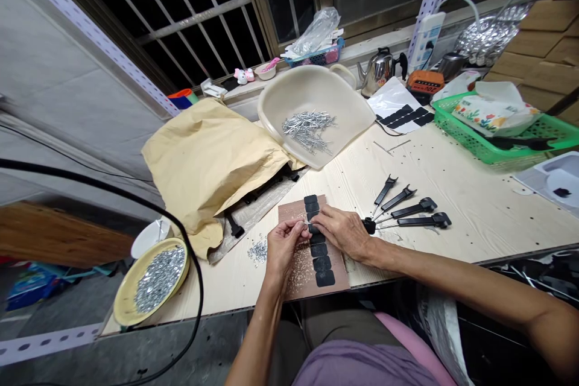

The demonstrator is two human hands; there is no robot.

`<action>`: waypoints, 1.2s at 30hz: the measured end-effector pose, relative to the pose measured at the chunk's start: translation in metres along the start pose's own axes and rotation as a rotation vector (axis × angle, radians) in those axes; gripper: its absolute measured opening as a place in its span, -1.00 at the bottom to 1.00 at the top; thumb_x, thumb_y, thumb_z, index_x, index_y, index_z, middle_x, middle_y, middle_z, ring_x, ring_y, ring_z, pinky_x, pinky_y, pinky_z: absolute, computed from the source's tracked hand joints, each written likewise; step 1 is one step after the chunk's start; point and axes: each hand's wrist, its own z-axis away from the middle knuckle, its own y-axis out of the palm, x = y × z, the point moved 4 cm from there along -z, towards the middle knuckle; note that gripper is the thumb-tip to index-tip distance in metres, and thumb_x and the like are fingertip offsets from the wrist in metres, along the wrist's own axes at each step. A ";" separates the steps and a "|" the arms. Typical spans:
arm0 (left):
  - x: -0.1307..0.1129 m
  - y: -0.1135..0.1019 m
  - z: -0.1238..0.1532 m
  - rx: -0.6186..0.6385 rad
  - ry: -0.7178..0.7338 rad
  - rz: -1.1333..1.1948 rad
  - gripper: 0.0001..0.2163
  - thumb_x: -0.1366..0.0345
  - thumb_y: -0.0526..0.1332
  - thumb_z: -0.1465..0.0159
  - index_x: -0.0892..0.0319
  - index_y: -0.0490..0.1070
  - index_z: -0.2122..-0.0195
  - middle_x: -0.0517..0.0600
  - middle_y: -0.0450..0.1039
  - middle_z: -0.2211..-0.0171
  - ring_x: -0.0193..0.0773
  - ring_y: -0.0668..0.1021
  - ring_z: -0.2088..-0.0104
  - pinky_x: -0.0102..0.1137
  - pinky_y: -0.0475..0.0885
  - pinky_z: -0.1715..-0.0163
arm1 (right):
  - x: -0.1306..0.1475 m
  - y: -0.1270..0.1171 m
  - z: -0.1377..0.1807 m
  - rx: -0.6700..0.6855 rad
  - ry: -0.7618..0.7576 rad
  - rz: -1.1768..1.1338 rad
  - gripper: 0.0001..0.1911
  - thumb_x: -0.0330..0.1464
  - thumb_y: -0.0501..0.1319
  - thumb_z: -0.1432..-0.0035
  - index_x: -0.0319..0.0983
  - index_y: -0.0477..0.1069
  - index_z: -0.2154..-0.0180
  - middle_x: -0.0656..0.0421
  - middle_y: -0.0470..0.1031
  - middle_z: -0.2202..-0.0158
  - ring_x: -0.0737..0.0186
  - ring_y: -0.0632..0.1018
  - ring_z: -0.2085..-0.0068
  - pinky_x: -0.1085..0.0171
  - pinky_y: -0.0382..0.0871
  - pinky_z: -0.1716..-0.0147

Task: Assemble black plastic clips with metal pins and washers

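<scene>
My left hand [283, 245] is pinched shut on a small metal piece over a brown board [296, 211] at the table's front edge. My right hand [344, 230] rests on the same board, fingers pressed together at a row of black pads [322, 264] that runs down it. The two hands' fingertips nearly meet. Tiny silver parts [258, 251] lie scattered left of the board. Just right of my right hand lie several black plastic clip arms [409, 211] on the pale wooden table [461, 193].
A cream basin [312, 99] with metal pins stands behind the board, beside a tan paper sack [208, 163]. A yellow dish [151, 280] of silver parts sits at the front left corner. A green basket [497, 132], a kettle [377, 72] and a sheet of black pads [404, 111] stand at the back right.
</scene>
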 end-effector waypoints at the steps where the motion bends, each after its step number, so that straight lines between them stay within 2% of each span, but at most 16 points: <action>1: 0.000 -0.001 0.000 0.002 0.009 -0.027 -0.70 0.21 0.39 0.02 0.30 0.47 0.31 -0.03 0.50 0.50 -0.40 0.52 0.52 -0.47 0.46 0.40 | 0.000 0.000 0.000 0.003 0.004 -0.003 -0.73 -0.30 -0.04 -0.31 -0.19 0.42 0.20 0.14 0.40 0.28 0.33 0.44 0.28 0.38 0.22 0.38; 5: -0.002 -0.001 0.000 0.013 0.052 -0.096 -0.73 0.21 0.36 -0.03 0.29 0.47 0.31 -0.03 0.50 0.50 -0.39 0.52 0.51 -0.46 0.45 0.40 | -0.004 0.001 0.000 0.027 0.070 -0.168 -0.76 -0.28 -0.02 -0.31 -0.18 0.39 0.19 0.17 0.41 0.26 0.33 0.45 0.27 0.37 0.25 0.34; 9: -0.005 0.001 0.001 0.003 0.086 -0.131 -0.73 0.21 0.34 -0.05 0.28 0.48 0.30 -0.05 0.49 0.51 -0.38 0.52 0.49 -0.45 0.46 0.37 | -0.010 0.003 -0.001 0.026 0.138 -0.352 -0.86 -0.29 0.08 -0.24 -0.20 0.35 0.22 0.20 0.41 0.27 0.34 0.45 0.26 0.36 0.29 0.29; 15: -0.004 0.002 0.002 -0.004 0.095 -0.141 -0.74 0.22 0.32 -0.07 0.29 0.47 0.29 -0.04 0.49 0.49 -0.38 0.52 0.48 -0.46 0.46 0.38 | -0.009 0.004 0.001 0.033 0.072 -0.239 -0.82 -0.30 0.03 -0.28 -0.18 0.37 0.20 0.17 0.41 0.24 0.31 0.46 0.24 0.35 0.29 0.30; 22: -0.001 -0.003 0.002 -0.006 0.100 -0.133 -0.74 0.22 0.31 -0.08 0.30 0.47 0.29 -0.05 0.48 0.50 -0.39 0.52 0.48 -0.46 0.45 0.37 | -0.008 0.010 -0.001 0.024 0.008 -0.332 -0.83 -0.34 0.05 -0.27 -0.21 0.38 0.18 0.14 0.39 0.24 0.29 0.45 0.23 0.32 0.33 0.26; 27: 0.001 -0.005 0.002 0.007 0.088 -0.136 -0.75 0.22 0.31 -0.08 0.30 0.47 0.29 -0.05 0.48 0.52 -0.40 0.52 0.48 -0.46 0.44 0.36 | -0.013 0.012 -0.003 -0.007 0.041 -0.458 -0.89 -0.35 0.13 -0.21 -0.23 0.40 0.28 0.17 0.40 0.33 0.30 0.44 0.28 0.31 0.33 0.27; 31: 0.006 -0.006 0.002 0.030 0.055 -0.087 -0.75 0.21 0.32 -0.08 0.29 0.47 0.30 -0.07 0.47 0.52 -0.41 0.51 0.49 -0.47 0.44 0.37 | -0.011 0.013 -0.001 0.029 -0.028 -0.353 -0.83 -0.35 0.09 -0.24 -0.21 0.42 0.19 0.13 0.37 0.27 0.30 0.43 0.28 0.32 0.31 0.30; 36: 0.008 -0.009 0.001 0.017 0.047 -0.121 -0.74 0.20 0.33 -0.06 0.30 0.47 0.31 -0.06 0.48 0.53 -0.42 0.51 0.50 -0.48 0.45 0.37 | -0.012 0.016 -0.002 0.062 0.095 -0.463 -0.82 -0.31 0.08 -0.25 -0.25 0.41 0.28 0.17 0.43 0.36 0.32 0.44 0.32 0.34 0.29 0.32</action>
